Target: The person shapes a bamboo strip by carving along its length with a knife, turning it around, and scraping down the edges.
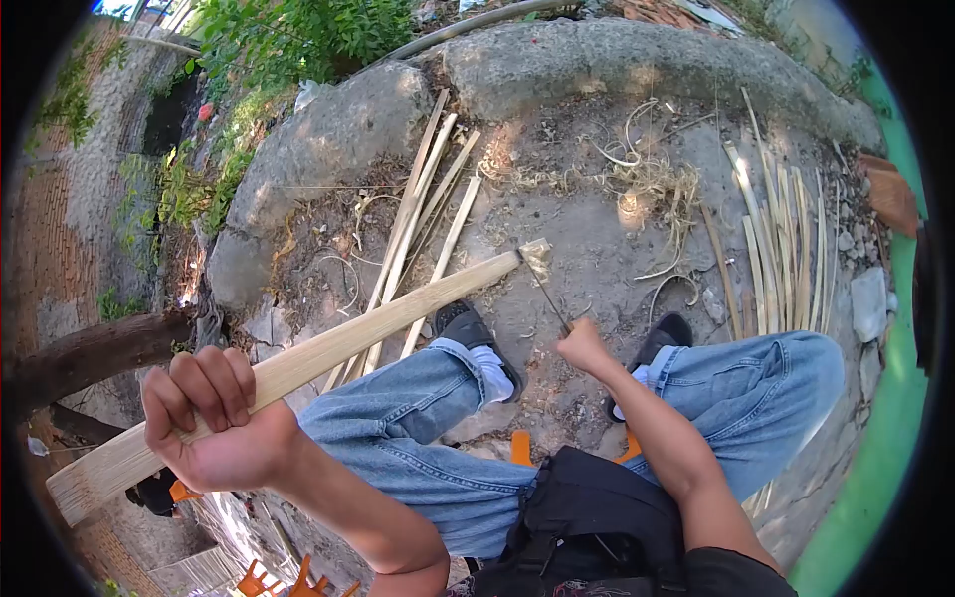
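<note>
Head view: left hand point(214, 433) at eight o'clock clenched around bamboo slat point(373, 331); right hand point(585, 346) at four o'clock gripping knife point(549, 300).

over there the slat point(348, 343) slants across before the person, left hand point(214, 423) toward its near end, the right hand's point(587, 348) knife point(551, 301) at its far end. on the ground point(587, 284) ahead, strips point(426, 211) lie left, more strips point(782, 239) right, shavings point(665, 189) between; the stone kerb point(647, 70) curves behind them.
</note>
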Demonstrator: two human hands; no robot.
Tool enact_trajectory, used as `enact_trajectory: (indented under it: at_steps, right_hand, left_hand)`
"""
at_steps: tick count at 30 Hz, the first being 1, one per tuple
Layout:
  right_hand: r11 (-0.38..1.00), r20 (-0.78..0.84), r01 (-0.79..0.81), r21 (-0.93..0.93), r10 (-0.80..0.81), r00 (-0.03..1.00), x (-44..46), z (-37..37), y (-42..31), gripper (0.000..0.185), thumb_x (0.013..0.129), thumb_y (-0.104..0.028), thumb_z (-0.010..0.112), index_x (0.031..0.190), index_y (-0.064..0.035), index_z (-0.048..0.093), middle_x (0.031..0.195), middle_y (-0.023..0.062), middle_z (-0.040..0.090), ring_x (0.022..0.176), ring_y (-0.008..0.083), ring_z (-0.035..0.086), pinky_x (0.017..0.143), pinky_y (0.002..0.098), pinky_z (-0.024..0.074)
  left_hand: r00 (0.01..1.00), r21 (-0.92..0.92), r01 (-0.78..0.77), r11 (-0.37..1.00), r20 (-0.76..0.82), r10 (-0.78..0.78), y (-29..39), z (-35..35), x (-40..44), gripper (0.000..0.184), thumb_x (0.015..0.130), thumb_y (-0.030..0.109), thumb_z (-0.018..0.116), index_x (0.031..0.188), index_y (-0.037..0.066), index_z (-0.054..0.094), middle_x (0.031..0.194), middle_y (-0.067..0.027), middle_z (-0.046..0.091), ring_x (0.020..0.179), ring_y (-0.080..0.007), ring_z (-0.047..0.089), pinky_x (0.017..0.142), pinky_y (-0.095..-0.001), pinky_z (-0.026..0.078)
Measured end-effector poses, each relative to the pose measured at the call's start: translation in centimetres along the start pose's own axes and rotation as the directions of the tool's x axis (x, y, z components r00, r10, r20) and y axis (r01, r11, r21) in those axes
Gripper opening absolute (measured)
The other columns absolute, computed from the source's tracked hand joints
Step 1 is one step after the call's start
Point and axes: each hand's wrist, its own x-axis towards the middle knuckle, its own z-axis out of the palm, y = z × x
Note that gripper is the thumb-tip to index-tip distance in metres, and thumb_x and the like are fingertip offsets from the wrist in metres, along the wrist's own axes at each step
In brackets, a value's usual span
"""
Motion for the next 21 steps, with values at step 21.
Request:
enact_trajectory:
  at_steps: [21]
  right_hand:
    - [0.999,0.024,0.032,0.004,-0.033,0.999,-2.2,1.7,-1.9,0.018,0.064,-0.014,0.063,0.066,0.0043,0.059,0.059,0.0224,0.057,0.052,0.034,0.057,0.055,0.0423,0.0451]
  left_hand:
    - [0.994,0.121,-0.005,0.993,-0.103,0.018,-0.1,-0.1,-0.1,0.035,0.088,0.017,0.043,0.059,0.017,0.025,0.052,0.002,0.02,0.041,-0.0079,0.016,0.041,-0.0241,0.013]
